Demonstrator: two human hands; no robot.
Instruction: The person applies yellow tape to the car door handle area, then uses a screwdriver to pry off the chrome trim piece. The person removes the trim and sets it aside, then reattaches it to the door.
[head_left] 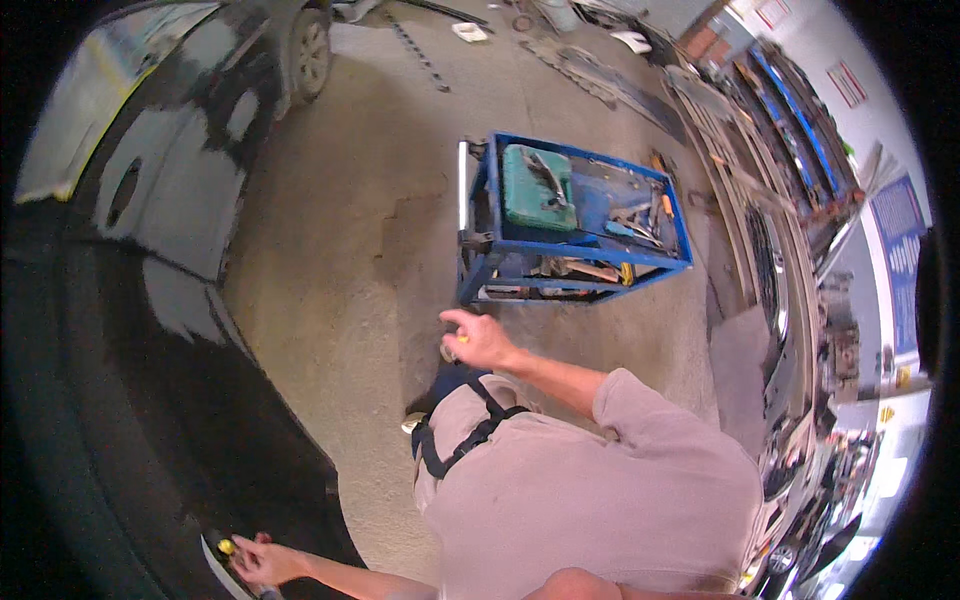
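My left hand (pixel 258 562) is at the lower left, against the side of a dark car (pixel 200 400). Its fingers are closed around a small object with a round yellow end (pixel 227 547), whose kind I cannot make out. Just beside that hand, a pale curved strip (pixel 215 560) shows on the car body. My right hand (pixel 480 340) hangs in front of my body, short of the blue tool cart (pixel 590 252). Its fingers are curled, and a speck of yellow shows at them; what they hold is mostly hidden.
On the cart lie a green case (pixel 525 195) and several hand tools (pixel 640 222). Dull grey patches (pixel 185 185) mark the car's side, with a wheel (pixel 312 55) behind. Panels and trim pieces (pixel 735 190) lean along the right wall. Loose parts (pixel 600 78) lie on the far floor.
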